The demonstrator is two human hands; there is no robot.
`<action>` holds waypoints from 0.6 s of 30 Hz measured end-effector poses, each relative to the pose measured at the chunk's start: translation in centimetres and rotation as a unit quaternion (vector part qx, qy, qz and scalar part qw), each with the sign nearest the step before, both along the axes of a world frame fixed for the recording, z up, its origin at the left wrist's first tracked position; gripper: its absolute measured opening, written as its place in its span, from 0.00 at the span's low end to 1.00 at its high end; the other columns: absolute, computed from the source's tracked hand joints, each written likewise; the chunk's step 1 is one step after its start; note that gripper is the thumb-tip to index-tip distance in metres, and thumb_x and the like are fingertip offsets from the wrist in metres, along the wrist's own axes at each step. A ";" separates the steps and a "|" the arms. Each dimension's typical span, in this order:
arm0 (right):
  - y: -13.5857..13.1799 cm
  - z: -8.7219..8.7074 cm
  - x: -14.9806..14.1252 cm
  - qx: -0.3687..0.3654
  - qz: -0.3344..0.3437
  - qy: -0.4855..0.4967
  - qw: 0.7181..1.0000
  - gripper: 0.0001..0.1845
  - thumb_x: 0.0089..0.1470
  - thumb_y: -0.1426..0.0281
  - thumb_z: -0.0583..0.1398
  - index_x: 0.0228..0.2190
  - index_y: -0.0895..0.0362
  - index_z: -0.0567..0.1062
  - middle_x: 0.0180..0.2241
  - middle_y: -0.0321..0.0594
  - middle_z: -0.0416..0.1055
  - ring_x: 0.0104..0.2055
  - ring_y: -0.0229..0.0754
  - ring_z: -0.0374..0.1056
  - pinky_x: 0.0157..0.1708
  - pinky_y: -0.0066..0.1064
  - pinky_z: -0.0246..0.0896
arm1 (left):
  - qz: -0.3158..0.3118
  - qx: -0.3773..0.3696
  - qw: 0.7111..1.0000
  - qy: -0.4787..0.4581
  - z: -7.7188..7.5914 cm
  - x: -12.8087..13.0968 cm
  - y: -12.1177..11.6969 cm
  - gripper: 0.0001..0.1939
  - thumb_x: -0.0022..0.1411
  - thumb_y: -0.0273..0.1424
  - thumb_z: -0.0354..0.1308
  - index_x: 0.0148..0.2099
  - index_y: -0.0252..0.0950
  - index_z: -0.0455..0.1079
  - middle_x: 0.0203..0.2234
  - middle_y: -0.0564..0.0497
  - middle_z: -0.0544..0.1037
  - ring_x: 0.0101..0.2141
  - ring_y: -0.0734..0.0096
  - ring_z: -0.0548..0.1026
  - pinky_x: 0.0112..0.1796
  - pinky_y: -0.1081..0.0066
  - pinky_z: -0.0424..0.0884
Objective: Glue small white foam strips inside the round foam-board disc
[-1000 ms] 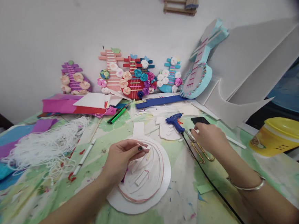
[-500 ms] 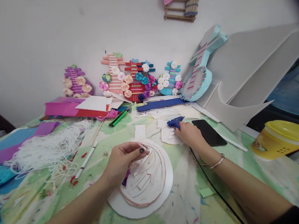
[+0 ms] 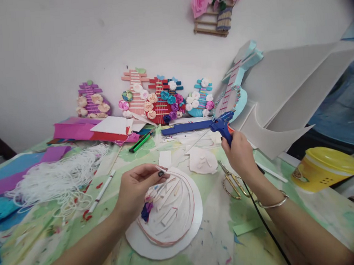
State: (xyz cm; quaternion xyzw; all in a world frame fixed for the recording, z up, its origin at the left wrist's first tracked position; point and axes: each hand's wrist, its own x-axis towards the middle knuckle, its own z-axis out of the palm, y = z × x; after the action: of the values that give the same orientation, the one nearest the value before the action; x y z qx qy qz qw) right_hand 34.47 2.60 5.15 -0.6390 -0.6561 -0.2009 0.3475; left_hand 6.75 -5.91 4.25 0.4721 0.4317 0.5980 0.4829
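My right hand [image 3: 240, 156] grips a blue hot glue gun [image 3: 221, 125] by its handle, raised above the table with its black cord trailing down. My left hand [image 3: 135, 189] pinches a thin white paper strip [image 3: 160, 169] between thumb and fingers. Beneath that hand lies a round white board [image 3: 196, 221] with a narrow tab at its top. On the board rests a smaller disc [image 3: 184, 230] with a reddish rim, bearing white scraps and a dark blue and purple piece [image 3: 146, 211]. Past them is a glue-marked scrap of white paper [image 3: 202, 161]. Gold-handled scissors [image 3: 232, 183] lie below the right hand.
A heap of white cord [image 3: 57, 174] and a white marker [image 3: 102, 193] lie left. Behind are a green cutter [image 3: 142, 141], coloured sheets [image 3: 75, 132] and several flower-decorated lute-shaped crafts [image 3: 161, 103]. A yellow tub [image 3: 324, 170] and grey-white cut board [image 3: 281, 128] stand right.
My right hand has lifted the glue gun off the white paper scrap, up and to the right. The scissors now show more fully. My left hand keeps its pinch over the disc.
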 end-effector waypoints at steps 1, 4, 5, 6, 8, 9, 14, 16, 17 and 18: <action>0.1 -0.3 0.2 0.010 0.014 0.003 1.000 0.14 0.57 0.63 0.50 0.39 0.61 0.64 0.36 0.51 0.66 0.36 0.49 0.64 0.29 0.33 0.55 | 0.024 0.016 1.000 -0.006 0.1 -0.4 0.2 0.08 0.47 0.30 0.66 0.31 0.32 0.73 0.26 0.49 0.79 0.29 0.69 0.77 0.32 0.73 0.74; 0.0 -1.2 0.1 0.007 0.045 0.004 0.999 0.14 0.58 0.64 0.48 0.40 0.61 0.64 0.35 0.50 0.66 0.34 0.48 0.64 0.28 0.33 0.54 | 0.077 0.043 0.996 -0.028 0.1 -1.7 1.3 0.09 0.47 0.29 0.65 0.32 0.34 0.71 0.26 0.51 0.77 0.29 0.70 0.77 0.31 0.74 0.73; -0.1 -1.4 -0.1 0.002 0.049 0.008 0.999 0.14 0.59 0.64 0.48 0.40 0.61 0.64 0.34 0.49 0.66 0.32 0.47 0.64 0.27 0.32 0.53 | 0.079 0.047 0.995 -0.034 0.1 -2.0 1.8 0.09 0.47 0.30 0.65 0.33 0.34 0.70 0.27 0.52 0.77 0.30 0.71 0.77 0.32 0.74 0.73; -0.1 -1.5 -0.3 -0.003 0.051 0.015 0.999 0.14 0.59 0.64 0.48 0.41 0.61 0.64 0.33 0.49 0.66 0.31 0.47 0.64 0.27 0.32 0.53 | 0.071 0.050 0.996 -0.034 0.2 -2.2 2.4 0.09 0.48 0.30 0.65 0.33 0.35 0.70 0.28 0.52 0.76 0.32 0.70 0.77 0.34 0.73 0.73; -0.3 -1.5 -0.6 -0.012 0.054 0.036 0.998 0.14 0.58 0.64 0.49 0.41 0.61 0.63 0.32 0.48 0.67 0.30 0.47 0.65 0.26 0.32 0.52 | 0.031 0.053 0.998 -0.006 0.5 -2.2 4.0 0.10 0.47 0.31 0.65 0.32 0.34 0.69 0.34 0.50 0.76 0.36 0.68 0.76 0.38 0.70 0.72; -0.3 -1.4 -0.7 -0.016 0.058 0.050 0.997 0.14 0.58 0.64 0.49 0.41 0.61 0.63 0.32 0.48 0.67 0.30 0.47 0.65 0.25 0.32 0.52 | -0.001 0.051 0.999 0.014 0.8 -1.9 4.9 0.10 0.46 0.31 0.65 0.32 0.34 0.68 0.38 0.49 0.76 0.38 0.66 0.76 0.40 0.68 0.72; -0.6 -0.8 0.0 0.003 0.092 0.130 0.987 0.15 0.57 0.62 0.49 0.42 0.59 0.63 0.34 0.49 0.69 0.30 0.49 0.66 0.26 0.33 0.54 | -0.194 0.023 0.975 0.106 3.7 2.1 10.0 0.13 0.47 0.35 0.64 0.31 0.32 0.67 0.52 0.42 0.68 0.38 0.63 0.76 0.43 0.60 0.70; -0.8 -0.4 0.9 0.028 0.095 0.165 0.981 0.15 0.56 0.62 0.50 0.42 0.59 0.62 0.33 0.49 0.70 0.31 0.50 0.66 0.27 0.34 0.55 | -0.204 0.028 0.970 0.128 4.4 4.3 11.7 0.14 0.45 0.35 0.64 0.31 0.32 0.67 0.50 0.42 0.69 0.37 0.64 0.77 0.41 0.61 0.71; -0.8 -0.2 1.4 0.043 0.094 0.185 0.977 0.15 0.56 0.63 0.50 0.42 0.59 0.62 0.33 0.48 0.70 0.31 0.50 0.66 0.28 0.34 0.55 | -0.220 0.023 0.963 0.154 4.5 5.4 12.3 0.13 0.46 0.35 0.64 0.32 0.32 0.67 0.49 0.42 0.70 0.37 0.64 0.77 0.41 0.62 0.72; -0.9 0.1 1.9 0.058 0.094 0.207 0.972 0.15 0.56 0.63 0.49 0.42 0.58 0.61 0.32 0.47 0.70 0.30 0.49 0.66 0.28 0.34 0.55 | -0.234 0.016 0.953 0.193 4.4 6.6 12.8 0.12 0.46 0.34 0.63 0.32 0.32 0.67 0.48 0.42 0.71 0.37 0.65 0.77 0.40 0.63 0.72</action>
State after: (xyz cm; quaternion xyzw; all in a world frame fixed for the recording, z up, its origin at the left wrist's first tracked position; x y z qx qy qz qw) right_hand 36.41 1.69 5.23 -0.5808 -0.6141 -0.0682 0.5301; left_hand 13.30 6.88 8.68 0.6741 0.3844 0.3725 0.5090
